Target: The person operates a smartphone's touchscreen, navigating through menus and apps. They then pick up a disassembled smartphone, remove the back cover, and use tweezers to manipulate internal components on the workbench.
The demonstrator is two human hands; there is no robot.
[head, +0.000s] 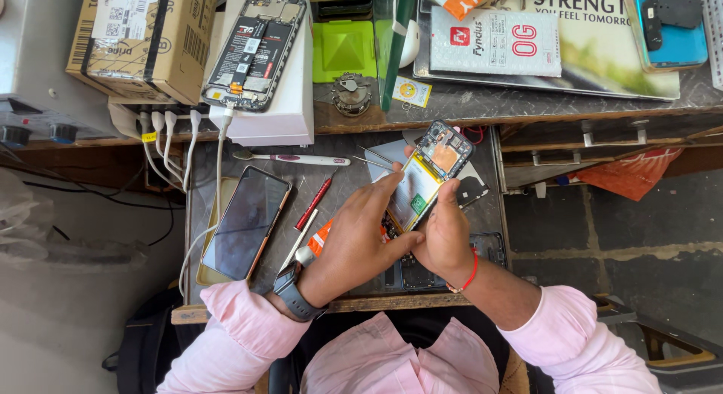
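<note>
An opened smartphone with its back cover off, showing a yellowish battery and the circuit board at its top, is held tilted above the work surface. My left hand, with a dark watch on its wrist, grips the phone's lower left side, fingers resting on the battery. My right hand, with a red thread on its wrist, holds the phone's lower right edge, its thumb on the side.
A dark phone lies face up at the left, next to a red screwdriver and a toothbrush. Another opened phone rests on a white box on the shelf, cabled. Cardboard box, green pad behind.
</note>
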